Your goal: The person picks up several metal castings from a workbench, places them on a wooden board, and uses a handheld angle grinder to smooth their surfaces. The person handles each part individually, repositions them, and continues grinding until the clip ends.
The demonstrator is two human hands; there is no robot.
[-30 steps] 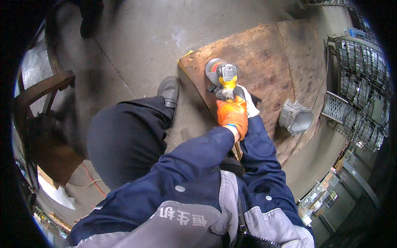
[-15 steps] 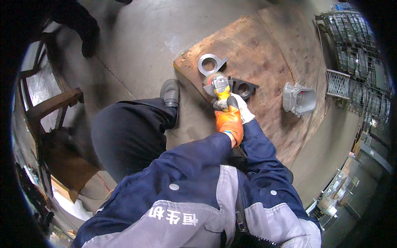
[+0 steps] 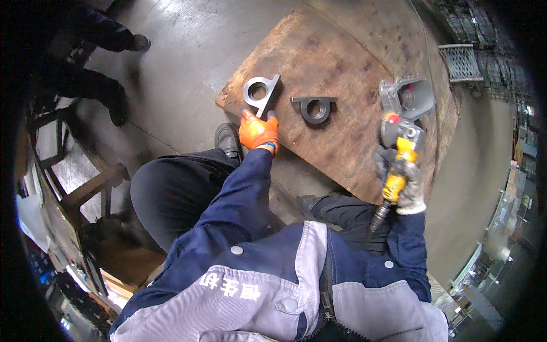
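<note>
- the two hands are well apart, the left over the far left part of the scene, the right on the right side and a little nearer.
- the left hand (image 3: 259,132), in an orange glove, is at the near end of the light grey bracket (image 3: 269,91), with fingers to one side of that end and the thumb to the other (i cannot tell whether they pinch the metal or only rest against it).
- that bracket, a ring joined to a straight bar, lies just beyond the left hand, near the left corner of the wooden board (image 3: 336,62), and well to the left of the right hand.
- the right hand (image 3: 409,185), in a pale knitted glove with darker fingers, is wrapped round the yellow body of the grinder (image 3: 406,148).
- the grinder's head and its red and grey disc point to the far side; its dark tail end slants toward the person.
- a dark bracket (image 3: 326,107) of similar form lies between the hands, beyond both and touched by neither.
- the grey casting (image 3: 420,100), its wide opening turned right, sits just past the grinder's head; i cannot tell whether they touch.
- at the far left, another person's legs (image 3: 91,84) show in dark trousers.
</note>
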